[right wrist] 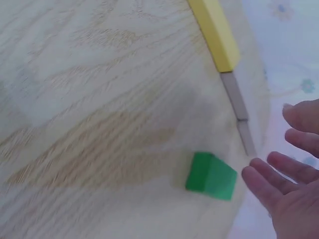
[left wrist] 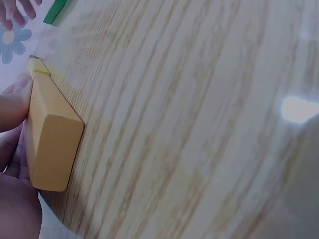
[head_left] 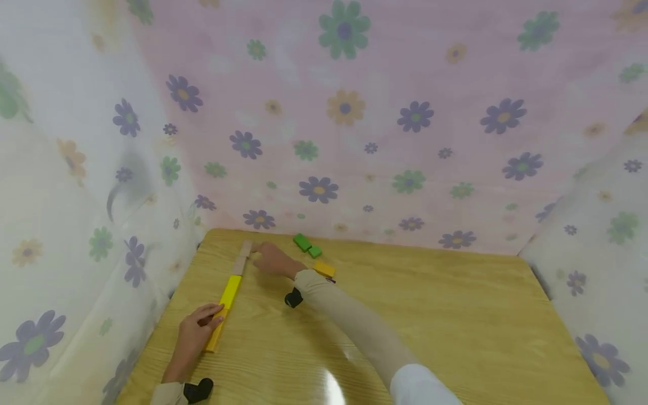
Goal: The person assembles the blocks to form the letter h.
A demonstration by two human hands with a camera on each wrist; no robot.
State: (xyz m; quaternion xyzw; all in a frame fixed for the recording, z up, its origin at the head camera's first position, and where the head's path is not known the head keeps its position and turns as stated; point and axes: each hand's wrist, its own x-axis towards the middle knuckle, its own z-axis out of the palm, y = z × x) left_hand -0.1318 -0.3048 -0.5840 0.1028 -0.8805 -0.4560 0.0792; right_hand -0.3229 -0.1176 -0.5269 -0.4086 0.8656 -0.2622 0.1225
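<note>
A straight row of blocks runs along the left side of the table. At its near end is an orange block (head_left: 216, 333), then a yellow block (head_left: 231, 291), then two thinner greyish-tan blocks (head_left: 243, 259) toward the back. My left hand (head_left: 198, 329) holds the orange block near its joint with the yellow one, thumb and fingers against it. In the left wrist view the orange block (left wrist: 57, 152) shows its end face. My right hand (head_left: 275, 261) is beside the far tan end, fingers loosely extended (right wrist: 286, 184) and holding nothing. Whether a fingertip touches the tan block is unclear.
Two green blocks (head_left: 302, 242) lie at the back of the wooden table (head_left: 455, 326), right of my right hand. Another orange block (head_left: 324, 269) lies partly behind my right sleeve, near a small dark item (head_left: 331, 280). Flower-patterned cloth (head_left: 374, 163) surrounds the back and sides.
</note>
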